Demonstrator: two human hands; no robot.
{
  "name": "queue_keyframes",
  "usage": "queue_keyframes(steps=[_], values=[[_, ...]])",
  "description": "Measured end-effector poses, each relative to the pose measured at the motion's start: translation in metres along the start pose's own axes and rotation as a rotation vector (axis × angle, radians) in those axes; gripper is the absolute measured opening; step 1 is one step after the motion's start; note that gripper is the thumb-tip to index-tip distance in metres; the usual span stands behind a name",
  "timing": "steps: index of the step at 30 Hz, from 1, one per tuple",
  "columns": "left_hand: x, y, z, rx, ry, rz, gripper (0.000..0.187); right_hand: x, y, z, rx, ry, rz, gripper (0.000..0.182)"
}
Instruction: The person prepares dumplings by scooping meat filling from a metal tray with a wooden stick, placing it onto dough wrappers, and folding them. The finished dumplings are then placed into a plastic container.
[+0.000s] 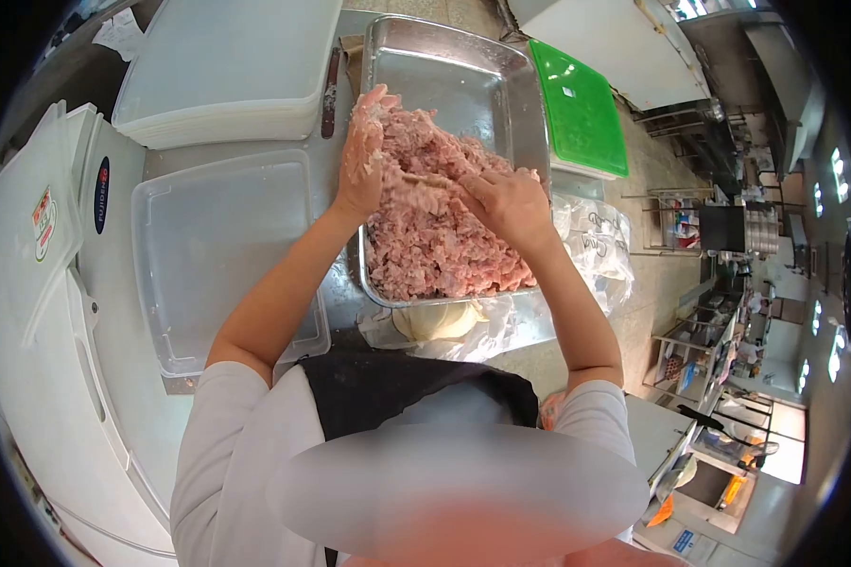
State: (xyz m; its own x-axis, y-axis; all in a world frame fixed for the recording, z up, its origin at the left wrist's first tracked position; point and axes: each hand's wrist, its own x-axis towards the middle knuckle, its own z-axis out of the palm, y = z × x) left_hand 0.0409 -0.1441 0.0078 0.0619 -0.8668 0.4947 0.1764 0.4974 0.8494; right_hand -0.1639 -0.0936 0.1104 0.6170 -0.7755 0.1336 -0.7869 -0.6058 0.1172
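A deep metal tray [520, 71] holds a large heap of pink minced meat [444, 241] in its near part, while the far part shows bare metal. My left hand [364, 156] lies along the heap's left side at the tray wall, fingers stretched out and smeared with bits of meat. On the right side of the heap rests my right hand [509, 203], palm down, its fingers spread over the meat and pointing left.
Left of the tray lies a translucent plastic container [222, 255]; stacked white lids [227, 71] stand behind it. A knife [331, 94] lies beside them. A green lid [581, 109] and plastic bags [591, 236] are at the right. A white freezer [43, 312] stands far left.
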Motion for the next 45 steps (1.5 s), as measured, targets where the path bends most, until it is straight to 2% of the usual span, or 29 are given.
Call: queue_keyframes(steps=[1,3,7,8,10,11,12,14,15,19,23,26,30,32,33,35,38,40,43,44,45], values=[[0.001,0.001,0.000,0.026,-0.011,-0.005,0.060,-0.005,-0.007,-0.005,-0.006,0.002,0.007,0.020],[0.001,0.001,-0.001,0.044,-0.019,0.005,0.060,-0.015,-0.026,-0.013,0.017,-0.378,0.063,0.019],[0.001,0.001,0.000,0.126,-0.004,0.080,0.054,-0.058,-0.058,-0.007,0.111,-0.216,0.059,0.018],[0.000,0.000,-0.001,0.176,0.001,0.132,0.053,-0.063,-0.057,-0.010,0.111,-0.220,0.055,0.018],[-0.001,0.002,0.000,0.173,0.009,0.085,0.051,-0.053,-0.059,-0.044,-0.122,-0.349,0.101,0.017],[0.000,0.004,0.001,0.168,0.014,0.042,0.049,-0.051,-0.053,-0.058,-0.184,-0.282,0.069,0.015],[0.000,0.005,0.002,0.164,0.010,0.046,0.049,-0.047,-0.049,-0.073,-0.190,-0.268,0.134,0.016],[0.000,0.003,0.003,0.151,0.011,0.060,0.047,-0.043,-0.054,-0.090,-0.228,-0.097,0.183,0.016],[0.000,0.002,0.003,0.148,0.008,0.064,0.047,-0.043,-0.057,-0.085,-0.231,-0.094,0.187,0.016],[0.000,-0.003,0.004,0.190,0.017,0.089,0.049,-0.048,-0.082,-0.035,-0.069,-0.209,0.264,0.015],[-0.001,0.003,0.005,0.231,0.013,0.077,0.046,-0.066,-0.107,-0.019,0.090,-0.256,0.393,0.013],[-0.001,0.002,0.004,0.274,-0.025,0.032,0.051,-0.084,-0.109,-0.011,0.145,-0.163,0.408,0.009],[0.000,-0.001,0.007,0.307,-0.054,0.060,0.051,-0.092,-0.105,-0.034,0.132,-0.190,0.399,0.008],[0.000,0.000,0.006,0.260,-0.039,0.135,0.044,-0.086,-0.106,-0.059,-0.016,-0.328,0.418,0.015],[0.000,0.001,0.006,0.254,-0.044,0.137,0.044,-0.086,-0.109,-0.064,-0.071,-0.285,0.415,0.018],[0.000,0.002,0.006,0.244,-0.058,0.012,0.043,-0.090,-0.103,-0.055,-0.057,-0.260,0.431,0.018],[-0.002,0.002,0.008,0.381,-0.085,0.079,0.043,-0.111,-0.071,-0.015,0.034,-0.186,0.506,0.021],[-0.002,0.000,0.008,0.394,-0.090,0.113,0.045,-0.114,-0.058,-0.014,0.110,-0.141,0.560,0.023],[-0.003,-0.009,0.006,0.341,-0.070,0.179,0.047,-0.112,-0.043,-0.035,-0.034,-0.269,0.496,0.028],[-0.002,-0.012,0.004,0.272,-0.040,0.209,0.047,-0.093,-0.045,-0.069,-0.070,-0.390,0.532,0.028],[-0.001,-0.012,0.002,0.274,-0.037,0.212,0.047,-0.082,-0.044,-0.089,-0.134,-0.385,0.537,0.028]])
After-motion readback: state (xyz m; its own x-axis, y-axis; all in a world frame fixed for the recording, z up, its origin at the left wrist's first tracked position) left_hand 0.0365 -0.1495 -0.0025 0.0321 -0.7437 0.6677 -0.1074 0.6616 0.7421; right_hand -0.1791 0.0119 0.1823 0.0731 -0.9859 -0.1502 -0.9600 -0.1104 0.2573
